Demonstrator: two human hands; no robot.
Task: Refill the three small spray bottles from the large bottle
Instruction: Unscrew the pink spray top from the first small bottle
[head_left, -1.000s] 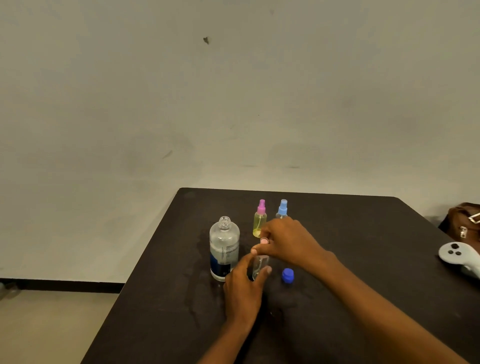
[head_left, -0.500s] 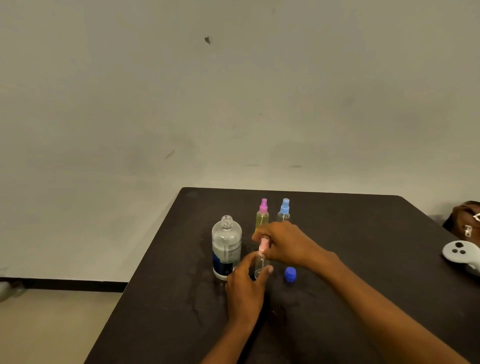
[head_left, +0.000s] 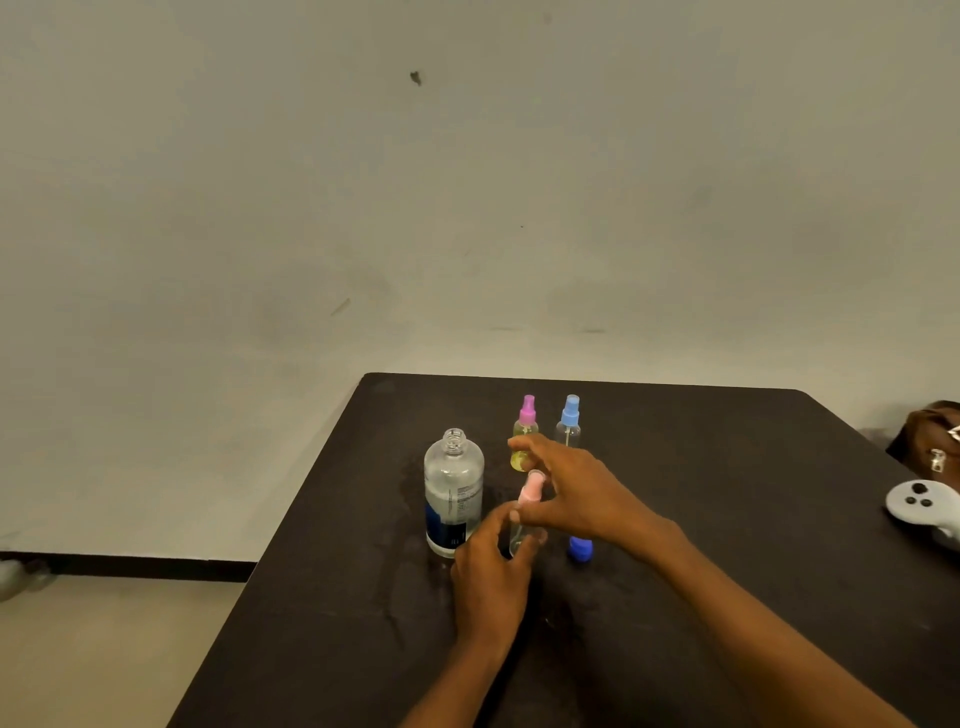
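Spray bottle (head_left: 519, 540) is gripped upright on bench (head_left: 363, 597) by left hand (head_left: 491, 577); pink cap (head_left: 531, 491) is pinched by right hand (head_left: 582, 493).

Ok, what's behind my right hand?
A pink-topped yellow spray bottle and a blue-topped clear spray bottle. The right hand hides the clear one's base and part of the yellow one.

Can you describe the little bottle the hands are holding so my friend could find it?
On the black table, look right of the large open bottle, in front of the magenta-topped bottle and the blue-topped bottle. The little bottle is there, the left hand round its clear body and fingers of the right hand at its top. Only its top is pale pink.
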